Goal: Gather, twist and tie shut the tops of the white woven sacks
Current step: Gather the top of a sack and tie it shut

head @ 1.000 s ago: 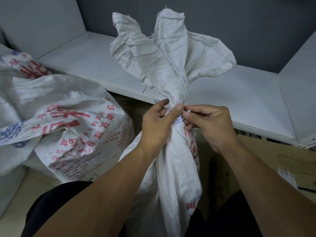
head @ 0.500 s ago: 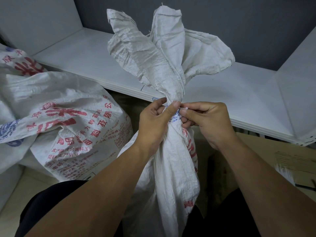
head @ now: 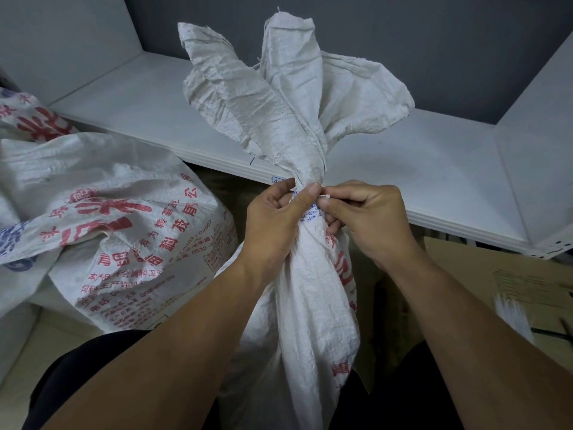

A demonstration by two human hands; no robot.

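Sack in hand: sack (head: 313,305) stands upright between the person's legs, in front of the shelf (head: 434,169).
Done: mouth gathered into a narrow neck (head: 310,178); folds run together there and look twisted.
Loose top: loose top (head: 279,97) fans out above the neck in three crumpled flaps with raw, frayed edges.
Left grip: left hand (head: 273,218) is clamped round the neck, fingers curled, thumb laid up along the bunch.
Right grip: right hand (head: 369,218) pinches a small white tie end (head: 325,197) between thumb and forefinger, touching the left thumb tip.
Tie status: blue-and-white band sits at the neck under the thumbs. Can't tell if it's wrapped tie or sack print. No finished knot visible.
Stage, my read: mid-tie on this sack. Gather and twist done, cinch and knot left.
Other sack: second sack (head: 124,212) slumps on the left, well apart from the hands. Its top is out of frame, so can't tell if it's tied.
Material: woven plastic fabric, fine grid texture, stiff and crinkly, holds creases. Probably springs back open if the neck is released before knotting.
Print: red characters on both sacks, plus blue on the second.
Body shape: bulges below the neck, so it looks filled. Contents hidden.
Right side: brown cardboard (head: 465,274) lies flat below the shelf edge.
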